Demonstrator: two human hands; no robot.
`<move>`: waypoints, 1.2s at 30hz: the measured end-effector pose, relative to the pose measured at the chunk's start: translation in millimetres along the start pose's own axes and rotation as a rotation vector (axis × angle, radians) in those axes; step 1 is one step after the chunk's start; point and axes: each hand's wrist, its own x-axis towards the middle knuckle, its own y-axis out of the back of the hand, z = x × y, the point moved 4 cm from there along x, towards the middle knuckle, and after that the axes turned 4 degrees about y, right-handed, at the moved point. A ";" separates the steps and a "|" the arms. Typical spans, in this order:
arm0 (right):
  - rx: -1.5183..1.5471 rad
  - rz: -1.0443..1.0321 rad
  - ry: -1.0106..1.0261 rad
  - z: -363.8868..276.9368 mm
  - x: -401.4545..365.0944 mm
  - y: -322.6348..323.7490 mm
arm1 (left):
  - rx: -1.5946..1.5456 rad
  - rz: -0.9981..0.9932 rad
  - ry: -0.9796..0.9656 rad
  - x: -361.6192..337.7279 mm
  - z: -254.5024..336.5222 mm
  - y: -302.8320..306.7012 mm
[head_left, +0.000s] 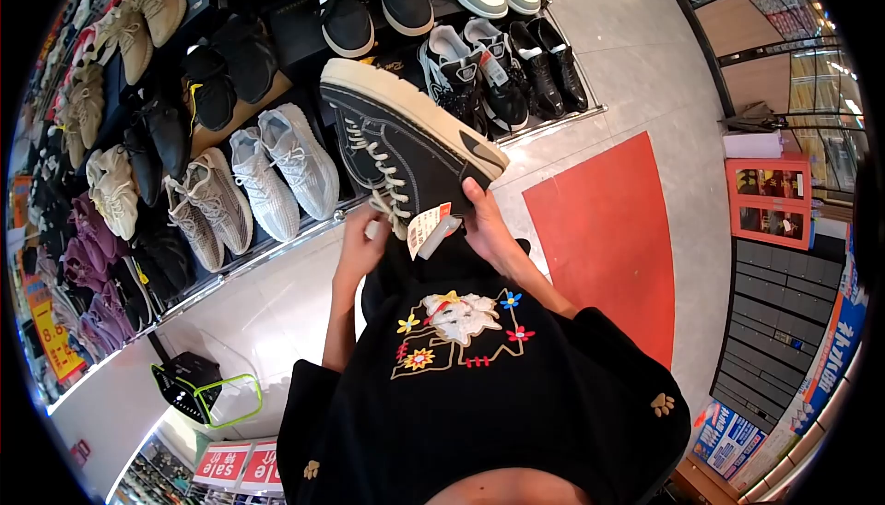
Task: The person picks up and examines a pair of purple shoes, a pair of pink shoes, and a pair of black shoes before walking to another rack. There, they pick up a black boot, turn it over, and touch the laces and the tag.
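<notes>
A pair of black canvas shoes (pixel 419 150) with thick cream soles and white laces is held up in front of my chest, soles toward the upper right. My right hand (pixel 489 224) grips them at the heel end, its thumb up against the black side. A paper price tag (pixel 429 228) and a grey plastic security tag (pixel 440 237) hang by the laces. My left hand (pixel 367 237) is closed beside the lace ends, at the lower left of the shoes; what is between its fingers is too small to make out.
A display rack (pixel 277 251) with a metal rail carries rows of shoes ahead and to the left. A black basket (pixel 189 385) with a green handle stands at lower left. A red mat (pixel 613 247) lies on the floor, right. Farther right is a red cabinet (pixel 770 162).
</notes>
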 end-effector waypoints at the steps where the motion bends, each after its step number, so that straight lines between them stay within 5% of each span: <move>1: -0.021 0.005 0.012 -0.4 -0.9 3.3 | -0.106 0.016 0.094 5.0 15.1 8.5; 3: -0.051 -0.004 0.048 -2.1 -3.1 6.4 | -0.350 0.139 0.127 9.3 18.3 17.1; 9: -0.108 -0.051 0.085 6.7 -11.8 4.0 | -0.726 0.094 -0.002 33.6 40.1 11.8; 10: -0.153 -0.046 0.086 10.0 -12.4 5.7 | -0.679 0.100 0.204 24.5 35.6 10.4; 14: -0.359 -0.016 0.143 6.2 -14.7 -4.7 | -0.828 0.225 0.336 27.2 44.6 9.8; 25: -0.352 0.078 0.192 2.5 -11.4 -24.4 | -0.779 0.277 0.153 25.3 35.6 4.1; 36: -0.534 0.121 0.271 -6.9 -13.1 -20.4 | -0.992 0.241 0.271 29.6 37.7 -3.9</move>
